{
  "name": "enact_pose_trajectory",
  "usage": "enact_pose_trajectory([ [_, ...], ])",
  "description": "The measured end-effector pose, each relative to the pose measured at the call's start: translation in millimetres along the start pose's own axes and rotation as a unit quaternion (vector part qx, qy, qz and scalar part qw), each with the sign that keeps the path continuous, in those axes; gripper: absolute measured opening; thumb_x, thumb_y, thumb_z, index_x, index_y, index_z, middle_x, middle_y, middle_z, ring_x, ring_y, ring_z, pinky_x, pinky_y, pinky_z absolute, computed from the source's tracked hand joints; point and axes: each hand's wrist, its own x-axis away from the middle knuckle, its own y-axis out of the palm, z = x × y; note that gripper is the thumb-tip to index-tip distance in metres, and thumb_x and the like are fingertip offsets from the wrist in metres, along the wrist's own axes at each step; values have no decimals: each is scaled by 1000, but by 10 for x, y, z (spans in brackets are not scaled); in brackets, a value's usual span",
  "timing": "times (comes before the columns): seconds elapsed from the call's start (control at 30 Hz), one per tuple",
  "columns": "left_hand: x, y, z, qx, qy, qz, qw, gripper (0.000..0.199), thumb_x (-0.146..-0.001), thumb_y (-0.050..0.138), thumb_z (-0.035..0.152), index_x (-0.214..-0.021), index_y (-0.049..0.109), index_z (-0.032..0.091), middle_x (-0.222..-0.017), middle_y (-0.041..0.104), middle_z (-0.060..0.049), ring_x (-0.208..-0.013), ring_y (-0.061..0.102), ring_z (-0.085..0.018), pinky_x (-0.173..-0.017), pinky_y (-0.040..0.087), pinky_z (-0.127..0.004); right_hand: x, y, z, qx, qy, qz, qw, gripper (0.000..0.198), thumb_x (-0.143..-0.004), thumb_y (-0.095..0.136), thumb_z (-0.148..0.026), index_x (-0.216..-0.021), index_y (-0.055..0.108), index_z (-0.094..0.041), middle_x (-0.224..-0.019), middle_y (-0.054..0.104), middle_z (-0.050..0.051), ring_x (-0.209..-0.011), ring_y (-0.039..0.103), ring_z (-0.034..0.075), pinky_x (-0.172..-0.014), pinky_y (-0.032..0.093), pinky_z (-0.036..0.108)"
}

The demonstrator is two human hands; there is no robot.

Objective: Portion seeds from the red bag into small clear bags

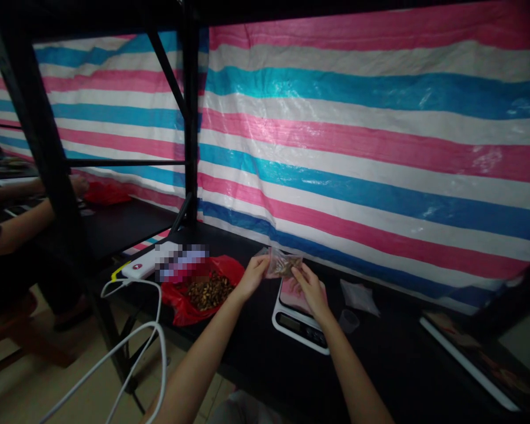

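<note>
Seemingly partway along — the left hand (257,273) and right hand (309,284) pinch a partly filled clear plastic bag (285,265) just below the frame's centre, by the digital scale (297,318), while many brown pieces (209,291) lie loose in the red plastic bag (176,303), lower left of centre.

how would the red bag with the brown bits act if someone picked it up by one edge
The red bag would probably flop, since its thin sides look crumpled. The brown bits would likely slide or spill, as they lie loose in its wide-open top. The edge might sag under their heap.
</note>
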Motion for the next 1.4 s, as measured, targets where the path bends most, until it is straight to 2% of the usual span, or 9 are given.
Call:
enact_pose_trajectory([
  [0.17, 416, -205, 151, -73, 4, -4, 997, 42, -72, 54, 47, -87, 65, 10, -71, 66, -6, -65, 62, -18, -66, 50, -33, 46, 194, -4, -52, 30, -103, 993, 35, -70, 57, -47, -88, 52, -18, -57, 58, -2, -35, 46, 7, -31, 26, 17],
  [0.37, 782, -684, 440, -195, 48, 98, 975, 51, -75, 52, 31, -123, 42, 18, -86, 62, -4, -70, 61, -16, -62, 52, -30, -108, 682, 94, -48, 34, -173, 983, 40, -70, 55, -51, -90, 51, -16, -60, 58, -2, -33, 46, 5, -28, 23, 15],
  [0.53, 939, -1045, 748, -273, 91, 162, 944, 42, -78, 45, 34, -117, 46, 18, -93, 63, -6, -74, 62, -17, -68, 51, -32, -278, 1090, -32, -15, -49, -173, 984, 30, -73, 55, -43, -88, 54, -18, -65, 57, -2, -34, 46, 6, -29, 27, 16],
  [0.63, 994, -1182, 860, -334, 99, 144, 926, 37, -78, 48, 36, -109, 53, 18, -100, 63, -7, -91, 60, -21, -81, 47, -34, -324, 1248, -139, 11, -94, -191, 977, 26, -75, 55, -39, -91, 56, -19, -66, 59, -1, -38, 47, 7, -32, 31, 17],
  [0.77, 1016, -1332, 794, -390, 76, 82, 914, 40, -75, 53, 34, -111, 53, 17, -110, 59, -9, -100, 56, -22, -89, 42, -37, -341, 1369, -207, 37, -149, -181, 972, 23, -76, 54, -35, -93, 59, -19, -70, 62, 0, -51, 54, 11, -46, 41, 21],
  [0.9, 995, -1428, 642, -434, 99, 116, 888, 45, -70, 59, 29, -114, 53, 20, -114, 58, -9, -104, 54, -23, -92, 39, -38, -306, 1414, -252, 66, -196, -138, 969, 24, -76, 56, -31, -97, 59, -21, -83, 65, 1, -75, 60, 15, -69, 45, 27],
  [1.0, 972, -1451, 594, -443, 102, 137, 880, 36, -69, 61, 31, -103, 60, 19, -104, 64, -8, -99, 56, -24, -90, 41, -38, -261, 1437, -296, 83, -214, -122, 966, 26, -75, 57, -28, -100, 59, -22, -87, 65, 1, -79, 59, 15, -74, 44, 28],
  [1.17, 961, -1420, 613, -405, 87, 134, 900, 31, -71, 58, 33, -97, 62, 17, -92, 67, -7, -85, 62, -22, -79, 47, -35, -264, 1477, -247, 3, -153, -85, 985, 36, -69, 62, -27, -104, 59, -22, -84, 64, 1, -72, 58, 14, -59, 44, 23],
  [1.4, 988, -1333, 633, -433, 72, 134, 889, 29, -73, 55, 34, -96, 63, 17, -97, 67, -5, -91, 61, -21, -82, 46, -31, -272, 1491, -114, -140, -44, -70, 987, 22, -63, 67, -29, -82, 68, -18, -74, 67, 3, -56, 56, 13, -48, 42, 22],
])
